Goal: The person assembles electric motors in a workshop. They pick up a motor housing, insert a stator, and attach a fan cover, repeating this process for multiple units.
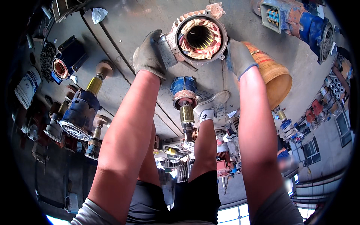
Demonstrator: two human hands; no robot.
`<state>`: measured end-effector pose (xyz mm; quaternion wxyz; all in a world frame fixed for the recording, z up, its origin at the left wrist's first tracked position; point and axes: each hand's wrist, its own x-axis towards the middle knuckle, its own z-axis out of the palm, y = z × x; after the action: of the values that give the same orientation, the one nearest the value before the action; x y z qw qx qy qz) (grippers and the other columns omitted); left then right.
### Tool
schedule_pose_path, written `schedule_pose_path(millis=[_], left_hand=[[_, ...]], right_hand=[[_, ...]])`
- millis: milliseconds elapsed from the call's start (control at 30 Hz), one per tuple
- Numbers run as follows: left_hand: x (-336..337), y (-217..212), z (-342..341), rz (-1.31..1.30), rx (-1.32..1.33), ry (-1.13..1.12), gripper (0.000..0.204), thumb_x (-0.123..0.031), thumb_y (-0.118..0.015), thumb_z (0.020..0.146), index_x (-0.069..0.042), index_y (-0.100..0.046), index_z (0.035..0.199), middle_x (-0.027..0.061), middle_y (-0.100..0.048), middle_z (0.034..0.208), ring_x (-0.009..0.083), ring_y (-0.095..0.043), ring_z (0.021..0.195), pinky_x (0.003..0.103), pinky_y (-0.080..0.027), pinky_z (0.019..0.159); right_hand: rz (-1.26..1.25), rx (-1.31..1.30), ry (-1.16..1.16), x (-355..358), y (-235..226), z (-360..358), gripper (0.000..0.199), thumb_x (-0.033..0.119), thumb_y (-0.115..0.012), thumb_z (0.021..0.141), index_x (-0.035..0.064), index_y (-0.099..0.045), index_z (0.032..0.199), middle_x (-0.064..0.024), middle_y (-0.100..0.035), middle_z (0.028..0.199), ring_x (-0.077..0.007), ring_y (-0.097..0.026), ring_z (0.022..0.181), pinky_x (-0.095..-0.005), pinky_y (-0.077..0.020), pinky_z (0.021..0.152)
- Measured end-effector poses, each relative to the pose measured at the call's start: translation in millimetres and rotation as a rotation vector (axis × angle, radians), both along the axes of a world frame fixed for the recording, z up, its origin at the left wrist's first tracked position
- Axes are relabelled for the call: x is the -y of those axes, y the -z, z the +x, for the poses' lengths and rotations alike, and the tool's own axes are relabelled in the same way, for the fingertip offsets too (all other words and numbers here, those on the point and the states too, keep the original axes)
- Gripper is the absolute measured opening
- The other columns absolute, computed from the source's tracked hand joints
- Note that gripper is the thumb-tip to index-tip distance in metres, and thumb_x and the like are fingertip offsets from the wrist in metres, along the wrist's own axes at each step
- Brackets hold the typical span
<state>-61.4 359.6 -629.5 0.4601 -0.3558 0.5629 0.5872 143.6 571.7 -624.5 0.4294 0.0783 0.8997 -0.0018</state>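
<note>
A motor stator housing (170, 42) is held between my two gloved hands, its round open end facing up at me. Red and cream copper windings (215, 42) line its dark bore. My left hand (149, 56), in a grey work glove, is closed at the housing's left side by a blocky grey projection. On the opposite side my right hand (240, 58), gloved too, grips the housing's edge, with its fingertips hidden. Right beside that hand lies a tan, tapered drum (275, 75). Below the housing, near my shoe (214, 102), stands a rotor (186, 115) with a blue end piece (183, 85).
At the upper right lies a blue motor (311, 32) with an open terminal box. To the left are a blue stator housing (73, 54), a blue motor part (80, 110), a black chain (48, 60) and a white bucket (28, 88). Several motor parts line the right edge.
</note>
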Motion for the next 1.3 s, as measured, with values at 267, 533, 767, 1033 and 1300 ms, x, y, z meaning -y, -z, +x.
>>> schedule_pose_path(millis=[267,533,767,1033,1300], left_hand=[[-22.6,-13.3,9.4,0.116,-0.04,-0.01,0.043,-0.025,-0.054,0.102,0.003,-0.06,0.133,0.0158,-0.071,0.116,0.0293,-0.072,0.102,0.042,-0.059,0.092],[-4.2,-5.5,8.3,0.118,-0.101,0.109,0.041,-0.026,-0.042,0.104,0.001,-0.061,0.129,0.0175,-0.07,0.121,0.0331,-0.071,0.107,0.048,-0.059,0.096],[-17.0,-20.8,33.1,0.096,-0.102,0.053,0.046,-0.021,-0.037,0.104,0.009,-0.056,0.133,0.0232,-0.067,0.127,0.037,-0.069,0.114,0.052,-0.057,0.102],[-4.1,4.3,27.3,0.218,0.035,-0.011,0.048,-0.022,-0.034,0.102,0.008,-0.057,0.132,0.0239,-0.069,0.125,0.039,-0.069,0.113,0.053,-0.057,0.102],[-0.2,-8.0,23.8,0.093,-0.007,-0.044,0.057,-0.044,-0.058,0.103,0.001,-0.058,0.137,0.0149,-0.068,0.125,0.0278,-0.068,0.112,0.042,-0.053,0.1]], right_hand=[[-0.159,-0.257,0.665,-10.2,-8.2,-5.0,0.021,0.001,-0.063,0.089,0.0001,-0.072,0.108,-0.0277,-0.072,0.105,-0.0414,-0.072,0.099,-0.0432,-0.0593,0.083],[-0.271,-0.071,0.765,-13.7,-24.9,-27.0,0.022,0.002,-0.056,0.094,-0.002,-0.075,0.105,-0.0265,-0.074,0.099,-0.037,-0.074,0.088,-0.0434,-0.0587,0.077],[-0.252,-0.006,0.569,-30.5,-36.4,-36.2,0.021,-0.001,-0.06,0.089,-0.0016,-0.078,0.101,-0.0277,-0.073,0.101,-0.0404,-0.074,0.095,-0.0462,-0.06,0.082],[-0.253,-0.018,0.5,-34.6,-32.9,-38.2,0.025,0.004,-0.054,0.093,-0.0032,-0.076,0.103,-0.0269,-0.074,0.1,-0.0401,-0.074,0.092,-0.0479,-0.0599,0.079],[-0.582,-0.131,2.114,-14.3,-47.9,-39.1,0.051,0.061,-0.045,0.104,0.0121,-0.06,0.109,0.0018,-0.059,0.08,-0.0088,-0.054,0.061,-0.0272,-0.0502,0.051]])
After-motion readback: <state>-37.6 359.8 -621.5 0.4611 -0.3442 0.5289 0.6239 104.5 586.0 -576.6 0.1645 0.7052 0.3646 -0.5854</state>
